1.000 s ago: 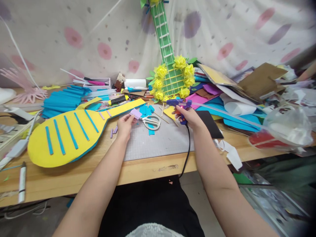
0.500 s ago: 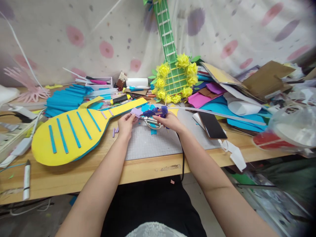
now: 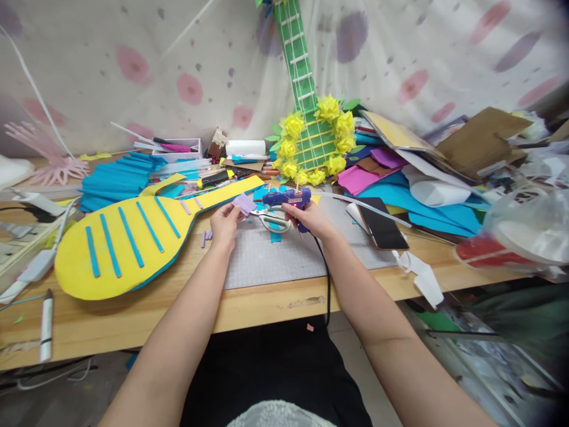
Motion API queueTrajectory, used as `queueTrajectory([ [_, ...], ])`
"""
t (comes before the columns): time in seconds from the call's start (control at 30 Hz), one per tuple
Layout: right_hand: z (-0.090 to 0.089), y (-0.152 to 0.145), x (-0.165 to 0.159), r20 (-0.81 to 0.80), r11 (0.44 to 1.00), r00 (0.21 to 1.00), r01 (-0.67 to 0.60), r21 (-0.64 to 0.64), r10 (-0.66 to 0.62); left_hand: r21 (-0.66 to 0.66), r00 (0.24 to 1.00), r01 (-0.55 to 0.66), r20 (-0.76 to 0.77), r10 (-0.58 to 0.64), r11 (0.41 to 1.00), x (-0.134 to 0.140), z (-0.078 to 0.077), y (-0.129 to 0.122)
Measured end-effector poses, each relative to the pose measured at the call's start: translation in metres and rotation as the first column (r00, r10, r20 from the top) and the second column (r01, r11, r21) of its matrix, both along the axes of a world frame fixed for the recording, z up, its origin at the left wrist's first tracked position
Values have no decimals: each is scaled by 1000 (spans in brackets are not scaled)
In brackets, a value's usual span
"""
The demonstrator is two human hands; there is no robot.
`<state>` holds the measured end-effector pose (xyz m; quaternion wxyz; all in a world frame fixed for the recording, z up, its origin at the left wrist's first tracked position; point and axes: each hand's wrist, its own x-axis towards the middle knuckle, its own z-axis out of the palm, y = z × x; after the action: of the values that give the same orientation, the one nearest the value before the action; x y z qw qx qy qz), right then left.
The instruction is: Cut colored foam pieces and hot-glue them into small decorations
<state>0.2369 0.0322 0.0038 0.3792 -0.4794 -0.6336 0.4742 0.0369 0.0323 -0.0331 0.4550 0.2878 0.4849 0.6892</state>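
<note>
Between the fingers of my left hand (image 3: 224,226) is a small piece of purple paper (image 3: 244,204). My right hand (image 3: 313,216) is closed round the handle of a blue glue gun (image 3: 287,197), its nozzle pointing left toward the paper. A clear glue stick (image 3: 368,206) juts out from the gun's back. Scissors (image 3: 273,220) with pale handles lie under the gun on the grey cutting mat (image 3: 267,267). Left of my left hand rests a yellow guitar-shaped cutout (image 3: 120,249) with blue strips on its body and two purple strips on its neck. Small purple rolls (image 3: 206,238) lie beside it.
A green guitar model (image 3: 306,127) with yellow paper flowers stands at the back. A phone (image 3: 382,222) lies right of the mat, near coloured paper sheets (image 3: 427,207) and a plastic bucket (image 3: 515,237). A white marker (image 3: 46,326) sits at the left front edge.
The glue gun in my right hand has shifted slightly right, away from the purple paper. More of the paper and the scissors now shows. My left hand has barely moved.
</note>
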Motion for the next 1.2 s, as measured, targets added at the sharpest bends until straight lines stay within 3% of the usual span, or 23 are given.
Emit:
queueTrajectory([
  [0.43,-4,0,1,15,1000,1000,-12,8,12,-5,996,85,15,-85,996,0,1,-4],
  [0.87,5,-10,-13,268,998,963,-27,65,9,-7,999,-44,-21,44,999,-5,-2,3],
  [1.2,6,-11,-15,326,987,945,-38,155,-15,-14,996,-84,-32,83,996,-3,1,3],
])
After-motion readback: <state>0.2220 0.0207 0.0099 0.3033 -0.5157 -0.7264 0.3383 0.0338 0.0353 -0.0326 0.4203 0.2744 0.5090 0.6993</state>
